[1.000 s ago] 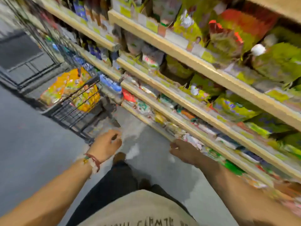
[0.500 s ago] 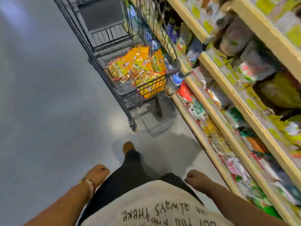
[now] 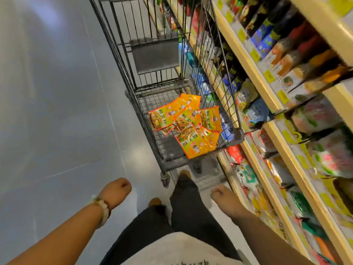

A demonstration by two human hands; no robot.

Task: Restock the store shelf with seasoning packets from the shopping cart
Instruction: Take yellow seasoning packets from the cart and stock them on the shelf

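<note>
Since half second ago, view swung onto shopping cart (image 3: 168,104). Your left hand (image 3: 116,190) and right hand (image 3: 221,194) hang curled, holding nothing. Seasoning packets (image 3: 187,125) heaped at cart's near end, store shelf (image 3: 282,150) right. Step: approach; next, reach in, grip one packet.

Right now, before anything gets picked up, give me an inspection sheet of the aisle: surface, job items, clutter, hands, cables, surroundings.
Surface: grey floor, shiny, bare where visible.
Job's things: orange seasoning packets piled loosely in the shopping cart; cart parked beside the shelf.
Clutter: nothing seen on the floor.
Hands: left hand and right hand both loosely curled, holding nothing, short of the cart.
Cables: nothing seen.
Surroundings: shelf stocked with bottles above and bagged goods below; details blurred.
</note>
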